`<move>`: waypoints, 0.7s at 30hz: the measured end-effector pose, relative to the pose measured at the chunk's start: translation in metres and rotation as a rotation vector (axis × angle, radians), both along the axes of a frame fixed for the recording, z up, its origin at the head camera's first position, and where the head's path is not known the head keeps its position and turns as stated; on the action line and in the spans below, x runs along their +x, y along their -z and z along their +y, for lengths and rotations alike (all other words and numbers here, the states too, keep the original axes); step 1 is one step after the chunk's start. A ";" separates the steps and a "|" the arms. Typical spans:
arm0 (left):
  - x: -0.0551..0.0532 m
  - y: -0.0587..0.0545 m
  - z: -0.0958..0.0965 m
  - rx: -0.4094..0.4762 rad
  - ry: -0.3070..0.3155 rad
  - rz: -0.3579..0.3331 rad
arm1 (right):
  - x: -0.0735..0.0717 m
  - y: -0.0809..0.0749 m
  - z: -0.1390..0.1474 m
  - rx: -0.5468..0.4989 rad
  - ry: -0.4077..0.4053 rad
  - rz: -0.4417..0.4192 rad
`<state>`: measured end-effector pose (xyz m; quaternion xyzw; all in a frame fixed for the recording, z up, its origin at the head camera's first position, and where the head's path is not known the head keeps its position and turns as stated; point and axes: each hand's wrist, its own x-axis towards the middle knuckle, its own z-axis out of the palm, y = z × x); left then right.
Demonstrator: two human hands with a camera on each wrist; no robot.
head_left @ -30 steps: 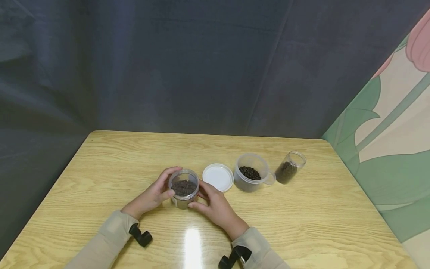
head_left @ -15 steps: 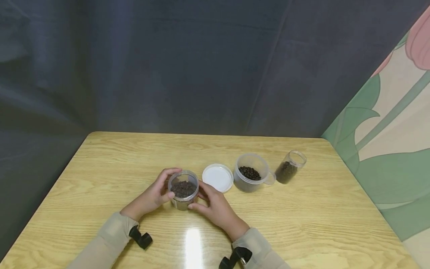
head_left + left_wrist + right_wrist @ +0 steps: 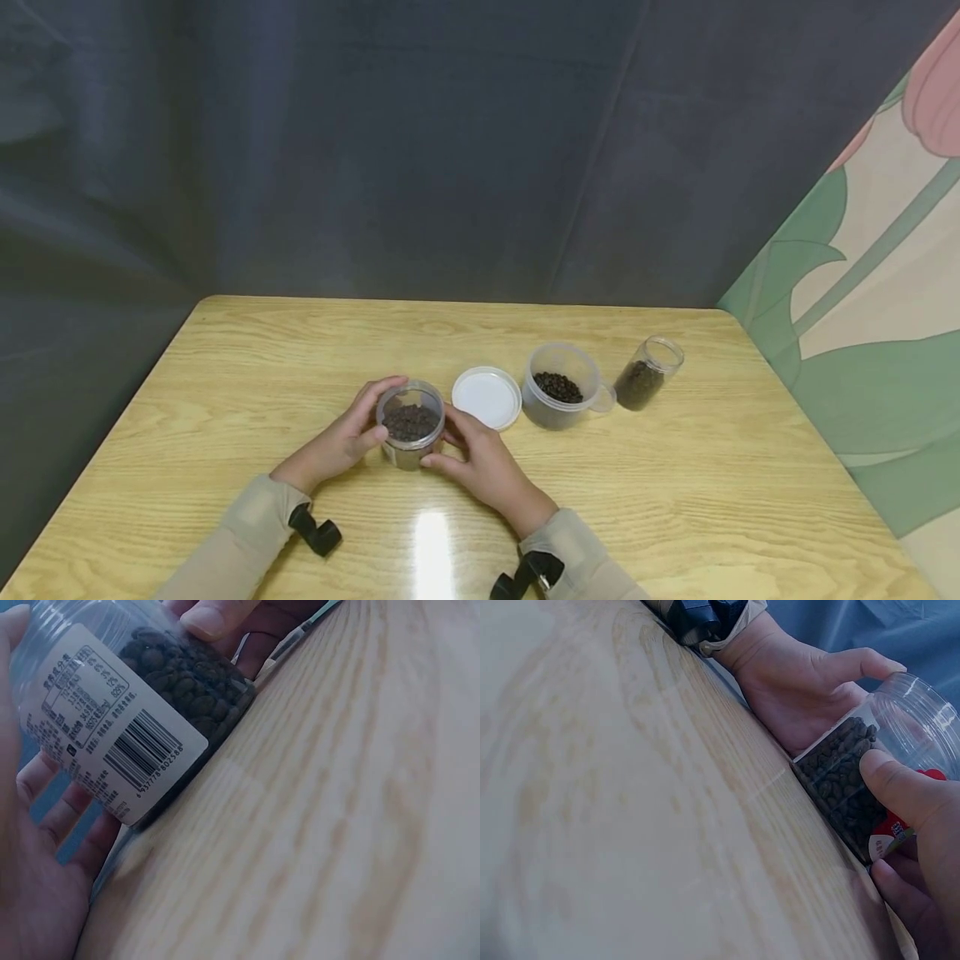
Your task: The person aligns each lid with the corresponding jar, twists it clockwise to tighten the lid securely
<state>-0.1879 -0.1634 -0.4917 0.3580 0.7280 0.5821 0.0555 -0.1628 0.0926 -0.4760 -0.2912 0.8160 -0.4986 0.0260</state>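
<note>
Jar (image 3: 406, 456) sits squarely between my two hands, upright on the counter (image 3: 225, 375), left of everything else that stands there. Its axis runs straight up, mouth uncovered, so I read no tilt to work against. My left hand (image 3: 347, 435) is clamped on its left side, thumb at the near rim and fingers toward the far side; my right hand (image 3: 486, 463) is clamped on its right side, thumb low on the near wall. My right wrist feed shows that thumb pressed across the dark beans (image 3: 836, 769) behind the clear wall, and my left wrist feed shows a barcode label (image 3: 112, 731) on the near left. From both, the base looks to be touching the counter.

What counts, as I judge it, is the line running right from the jar. The lid (image 3: 486, 398) lies right of it and slightly farther off, just beside the right hand's fingers; I can't tell whether they touch. Past the lid I have the cup (image 3: 547, 414), its handle pointing right, and then the bottle (image 3: 639, 386), farthest right. So the right hand is nearer to all three, while the left hand is well apart from them.
</note>
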 end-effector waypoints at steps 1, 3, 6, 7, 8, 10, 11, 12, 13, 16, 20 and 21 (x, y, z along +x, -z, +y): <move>0.000 0.000 0.000 -0.010 -0.005 0.004 | 0.000 0.000 0.000 0.001 -0.001 0.005; 0.000 0.000 0.000 -0.018 -0.004 0.004 | 0.000 0.000 0.000 0.001 -0.002 0.011; 0.001 -0.001 0.001 -0.021 -0.002 0.007 | 0.000 0.000 0.000 0.002 0.000 -0.001; 0.001 -0.001 0.001 -0.020 -0.002 0.008 | 0.000 0.000 0.000 0.001 0.000 -0.006; 0.001 -0.001 0.001 -0.018 -0.004 0.007 | 0.000 0.000 0.000 0.001 0.001 -0.012; 0.002 -0.001 0.002 -0.019 -0.016 0.011 | 0.000 0.000 0.000 0.002 0.001 -0.018; 0.002 -0.001 0.003 -0.017 -0.019 0.011 | 0.000 0.000 0.000 0.002 0.000 -0.020; 0.002 -0.002 0.003 -0.016 -0.021 0.006 | 0.000 0.000 0.000 0.003 0.000 -0.023; 0.002 -0.001 0.003 -0.016 -0.025 0.004 | 0.000 0.000 0.000 0.004 -0.001 -0.023; 0.002 -0.001 0.002 -0.018 -0.032 -0.009 | 0.000 0.000 0.000 0.001 -0.003 -0.028; 0.000 -0.001 0.000 -0.005 -0.010 -0.021 | -0.001 0.001 0.000 -0.003 -0.003 -0.028; 0.000 0.000 0.000 0.000 0.002 -0.028 | -0.001 0.001 0.000 -0.005 -0.004 -0.029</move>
